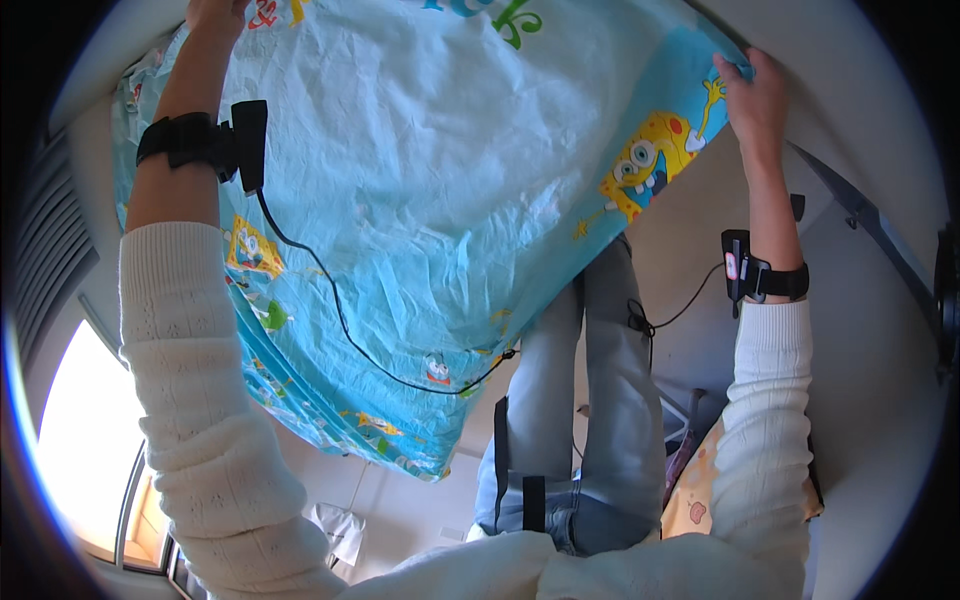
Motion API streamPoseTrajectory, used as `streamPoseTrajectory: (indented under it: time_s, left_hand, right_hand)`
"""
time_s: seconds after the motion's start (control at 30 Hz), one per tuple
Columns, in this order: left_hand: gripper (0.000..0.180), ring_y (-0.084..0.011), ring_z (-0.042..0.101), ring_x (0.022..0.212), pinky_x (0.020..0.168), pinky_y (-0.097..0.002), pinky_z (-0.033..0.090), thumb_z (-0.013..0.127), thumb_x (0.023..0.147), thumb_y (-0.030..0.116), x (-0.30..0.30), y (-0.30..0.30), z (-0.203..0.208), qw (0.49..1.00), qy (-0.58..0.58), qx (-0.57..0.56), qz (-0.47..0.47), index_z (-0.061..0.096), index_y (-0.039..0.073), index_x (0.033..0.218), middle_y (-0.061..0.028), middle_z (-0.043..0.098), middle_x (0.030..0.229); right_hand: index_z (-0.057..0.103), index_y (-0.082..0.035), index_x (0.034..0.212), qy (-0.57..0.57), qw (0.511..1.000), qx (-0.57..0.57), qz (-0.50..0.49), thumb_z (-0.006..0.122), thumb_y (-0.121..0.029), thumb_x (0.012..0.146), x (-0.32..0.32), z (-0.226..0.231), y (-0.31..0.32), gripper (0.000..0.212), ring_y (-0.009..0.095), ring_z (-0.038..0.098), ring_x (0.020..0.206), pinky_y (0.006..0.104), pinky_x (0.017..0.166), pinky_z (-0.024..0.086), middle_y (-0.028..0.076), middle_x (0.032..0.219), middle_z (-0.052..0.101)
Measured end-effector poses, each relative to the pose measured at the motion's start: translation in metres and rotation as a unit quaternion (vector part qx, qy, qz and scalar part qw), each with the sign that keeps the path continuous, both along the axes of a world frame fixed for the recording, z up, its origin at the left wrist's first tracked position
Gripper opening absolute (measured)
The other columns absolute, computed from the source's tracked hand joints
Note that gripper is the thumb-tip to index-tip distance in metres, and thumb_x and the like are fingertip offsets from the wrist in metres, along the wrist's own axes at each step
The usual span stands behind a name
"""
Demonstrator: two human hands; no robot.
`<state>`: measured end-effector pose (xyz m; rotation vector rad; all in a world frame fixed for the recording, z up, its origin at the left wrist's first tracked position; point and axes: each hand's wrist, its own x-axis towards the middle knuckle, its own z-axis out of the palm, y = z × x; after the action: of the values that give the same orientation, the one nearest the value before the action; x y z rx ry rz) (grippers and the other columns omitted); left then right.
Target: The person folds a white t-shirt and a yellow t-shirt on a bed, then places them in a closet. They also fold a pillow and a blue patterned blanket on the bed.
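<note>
A large light blue bed sheet (400, 160) with cartoon prints hangs spread out in front of me. Whether it is a single sheet or a duvet cover, I cannot tell. High on the right, my right hand (757, 95) pinches its edge near a corner, thumb over the cloth. My left hand (214, 14) is raised at the upper left, closed on the top of the sheet, its fingertips partly cut off by the picture's edge. Wrinkled cloth sags between both hands. Its lower part droops in layered folds toward my legs.
Black straps with small devices (250, 147) sit on both wrists, and a black cable (335, 305) crosses the sheet. My jeans-clad legs (620, 400) stand below. A bright window (85, 440) is at the lower left. A patterned orange cloth (695, 490) lies at the lower right.
</note>
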<state>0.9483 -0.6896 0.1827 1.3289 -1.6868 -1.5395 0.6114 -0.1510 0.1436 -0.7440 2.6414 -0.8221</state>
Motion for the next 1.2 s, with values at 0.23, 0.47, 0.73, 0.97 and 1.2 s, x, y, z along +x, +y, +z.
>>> streamPoseTrajectory:
  time_s: [0.23, 0.47, 0.73, 0.97, 1.2]
  left_hand:
    - [0.045, -0.0203, 0.068, 0.079, 0.067, -0.0233, 0.058, 0.058, 0.092, 0.022, -0.020, 0.022, -0.012, 0.985, -0.128, 0.099, -0.057, 0.044, -0.006, 0.123, -0.0166, 0.067, 0.093]
    - [0.074, -0.0084, 0.059, 0.057, 0.053, -0.0195, 0.052, 0.072, 0.080, 0.039, -0.041, 0.107, -0.004, 0.816, -0.488, -0.148, -0.272, 0.040, -0.003, 0.131, -0.0047, 0.062, 0.076]
    - [0.022, -0.0373, 0.064, 0.094, 0.086, -0.0379, 0.058, 0.037, 0.097, 0.005, -0.011, 0.001, -0.021, 0.999, -0.025, 0.026, -0.020, 0.050, -0.012, 0.103, -0.0210, 0.060, 0.097]
    - [0.029, -0.0342, 0.058, 0.106, 0.096, -0.0430, 0.051, 0.044, 0.095, 0.005, -0.013, 0.002, -0.038, 0.925, 0.115, 0.268, -0.246, 0.043, -0.010, 0.120, -0.0225, 0.056, 0.112]
    - [0.033, -0.0196, 0.059, 0.086, 0.082, -0.0308, 0.049, 0.056, 0.089, 0.007, -0.046, 0.160, 0.002, 0.997, 0.045, 0.043, -0.039, 0.048, 0.007, 0.121, -0.0062, 0.059, 0.101]
  right_hand:
    - [0.059, 0.001, 0.090, -0.307, 0.933, -0.123, -0.139, 0.065, -0.024, 0.086, -0.018, 0.001, 0.017, 0.026, 0.012, 0.054, 0.057, 0.0236, 0.057, 0.046, 0.003, 0.068, 0.056]
    - [0.054, -0.001, 0.094, -0.562, 0.675, -0.348, -0.328, 0.061, -0.015, 0.089, -0.008, 0.021, 0.028, 0.017, 0.017, 0.059, 0.066, 0.0303, 0.076, 0.054, 0.002, 0.066, 0.051]
    - [0.045, 0.008, 0.116, -0.533, 0.717, -0.422, -0.152, 0.048, -0.013, 0.094, 0.031, 0.055, 0.025, 0.030, 0.041, 0.046, 0.122, 0.0499, 0.108, 0.032, 0.028, 0.125, 0.050]
    - [0.052, -0.002, 0.121, -0.535, 0.719, -0.439, -0.069, 0.058, -0.019, 0.091, 0.015, 0.033, 0.033, 0.035, 0.036, 0.044, 0.124, 0.0506, 0.104, 0.036, 0.022, 0.125, 0.052]
    - [0.059, 0.000, 0.088, -0.272, 0.904, -0.281, -0.174, 0.072, -0.021, 0.079, 0.027, 0.035, 0.021, 0.026, 0.010, 0.051, 0.066, 0.0273, 0.062, 0.042, 0.002, 0.075, 0.055]
